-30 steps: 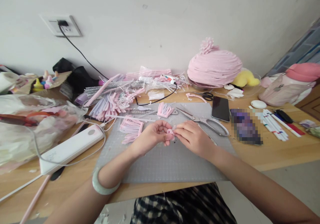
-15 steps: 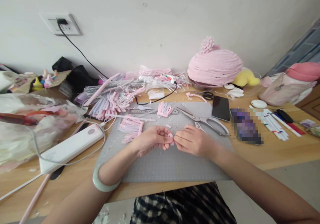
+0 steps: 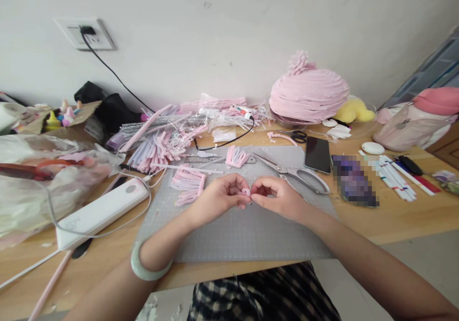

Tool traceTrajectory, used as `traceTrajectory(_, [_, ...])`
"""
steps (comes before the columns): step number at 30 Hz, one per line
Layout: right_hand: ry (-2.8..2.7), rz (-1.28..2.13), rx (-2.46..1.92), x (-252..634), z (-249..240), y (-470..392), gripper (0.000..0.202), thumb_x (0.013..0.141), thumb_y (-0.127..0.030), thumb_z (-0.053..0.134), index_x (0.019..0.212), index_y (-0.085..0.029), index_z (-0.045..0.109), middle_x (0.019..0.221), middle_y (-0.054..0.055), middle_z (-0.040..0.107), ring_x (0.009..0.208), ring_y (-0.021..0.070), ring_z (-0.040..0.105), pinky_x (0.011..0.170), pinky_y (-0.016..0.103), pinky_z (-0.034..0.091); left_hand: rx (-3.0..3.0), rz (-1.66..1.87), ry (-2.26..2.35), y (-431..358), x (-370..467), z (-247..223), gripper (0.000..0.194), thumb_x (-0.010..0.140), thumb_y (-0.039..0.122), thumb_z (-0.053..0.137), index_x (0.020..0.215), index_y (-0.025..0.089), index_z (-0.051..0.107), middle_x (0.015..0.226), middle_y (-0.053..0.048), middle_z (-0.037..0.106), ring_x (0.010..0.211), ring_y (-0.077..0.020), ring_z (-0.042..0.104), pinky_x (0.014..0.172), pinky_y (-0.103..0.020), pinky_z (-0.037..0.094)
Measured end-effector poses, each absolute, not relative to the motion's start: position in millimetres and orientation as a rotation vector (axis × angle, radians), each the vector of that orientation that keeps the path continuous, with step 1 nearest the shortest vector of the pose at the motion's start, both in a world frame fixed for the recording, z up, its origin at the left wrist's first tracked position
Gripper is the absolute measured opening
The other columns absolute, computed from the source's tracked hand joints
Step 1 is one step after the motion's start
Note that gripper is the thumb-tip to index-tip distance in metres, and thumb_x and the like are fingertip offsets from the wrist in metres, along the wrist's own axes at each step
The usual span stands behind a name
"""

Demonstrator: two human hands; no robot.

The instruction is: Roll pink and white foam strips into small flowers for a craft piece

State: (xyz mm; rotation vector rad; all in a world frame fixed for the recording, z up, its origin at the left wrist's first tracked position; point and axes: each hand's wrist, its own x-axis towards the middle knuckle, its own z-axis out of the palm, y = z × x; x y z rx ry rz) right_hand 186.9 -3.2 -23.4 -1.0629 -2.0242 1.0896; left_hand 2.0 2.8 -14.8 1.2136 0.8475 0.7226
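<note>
Between my fingertips is a small curled piece of pink pipe cleaner [image 3: 245, 192], mostly hidden. My left hand [image 3: 227, 194] pinches it with thumb and fingers. From the other side my right hand [image 3: 278, 196] is closed at the same spot, thumb against forefinger, seemingly on the piece's end. Both hands are just above a grey cutting mat [image 3: 233, 242]. Bundles of short pink and lilac pipe cleaners [image 3: 188, 184] lie left of my left hand, with a smaller bundle [image 3: 236, 156] behind. Large grey-handled scissors [image 3: 304, 177] rest beyond my right hand.
A white power bank [image 3: 103, 213] with cables lies at left beside a plastic bag [image 3: 21, 206]. Behind are piled pipe cleaners [image 3: 158, 149] and a pink wrapped dome [image 3: 308, 96]. A phone [image 3: 317, 154], markers [image 3: 396, 180] and a pouch [image 3: 405, 127] are at right.
My right hand has rolled, so its thumb and forefinger now face me with a gap behind the pinch. My left fingers have shifted slightly on the pink piece.
</note>
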Motion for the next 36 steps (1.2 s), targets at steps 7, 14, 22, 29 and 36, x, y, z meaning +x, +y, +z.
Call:
traceTrajectory(7, [-2.124, 0.802, -0.827, 189.5, -22.1, -6.0, 0.006, 0.077, -0.018, 0.055, 0.074, -0.017, 0.059, 0.069, 0.0, 0.057, 0.06, 0.0091, 0.05, 0.058, 0.021, 0.041, 1.174, 0.682, 0.795, 0.7, 4.0, -12.2, 0.023, 0.064, 0.019, 0.072, 0.075, 0.013, 0.052, 0.061, 0.003, 0.059, 0.055, -0.0081, 0.056, 0.055, -0.021, 0.044])
traceTrajectory(14, [-2.001, 1.147, -1.076, 186.4, -21.0, -9.0, 0.014, 0.078, -0.021, 0.051, 0.066, -0.016, 0.057, 0.057, -0.002, 0.053, 0.052, 0.0077, 0.046, 0.05, 0.019, 0.035, 1.476, 0.665, 0.858, -2.0, 2.5, -15.9, 0.012, 0.072, 0.019, 0.062, 0.077, 0.016, 0.052, 0.067, 0.003, 0.054, 0.062, -0.0103, 0.056, 0.058, -0.022, 0.043])
traceTrajectory(22, [-1.405, 1.893, -1.224, 181.6, -23.2, 0.2, 0.021, 0.075, -0.028, 0.056, 0.059, -0.014, 0.055, 0.046, -0.004, 0.052, 0.04, 0.0067, 0.045, 0.042, 0.02, 0.033, 1.999, 0.696, 1.001, -3.7, 0.8, -20.3, 0.003, 0.079, 0.02, 0.054, 0.08, 0.018, 0.056, 0.073, 0.0, 0.059, 0.068, -0.0128, 0.056, 0.065, -0.025, 0.042])
traceTrajectory(29, [-1.243, 2.053, -1.127, 185.7, -19.5, 3.0, 0.018, 0.069, -0.028, 0.067, 0.071, -0.012, 0.062, 0.067, 0.002, 0.062, 0.05, 0.0061, 0.052, 0.05, 0.021, 0.041, 1.462, 0.794, 0.958, 5.6, 3.0, -30.5, 0.019, 0.072, 0.026, 0.063, 0.087, 0.016, 0.057, 0.075, -0.001, 0.062, 0.066, -0.0128, 0.059, 0.063, -0.026, 0.046])
traceTrajectory(36, [-1.275, 1.9, -1.122, 182.9, -24.4, 1.9, 0.012, 0.066, -0.022, 0.068, 0.071, -0.012, 0.062, 0.064, -0.001, 0.061, 0.05, 0.0053, 0.052, 0.049, 0.019, 0.039, 1.158, 0.712, 0.961, 1.5, 7.6, -19.7, 0.022, 0.067, 0.033, 0.068, 0.071, 0.013, 0.057, 0.064, 0.0, 0.061, 0.056, -0.0098, 0.054, 0.058, -0.024, 0.042])
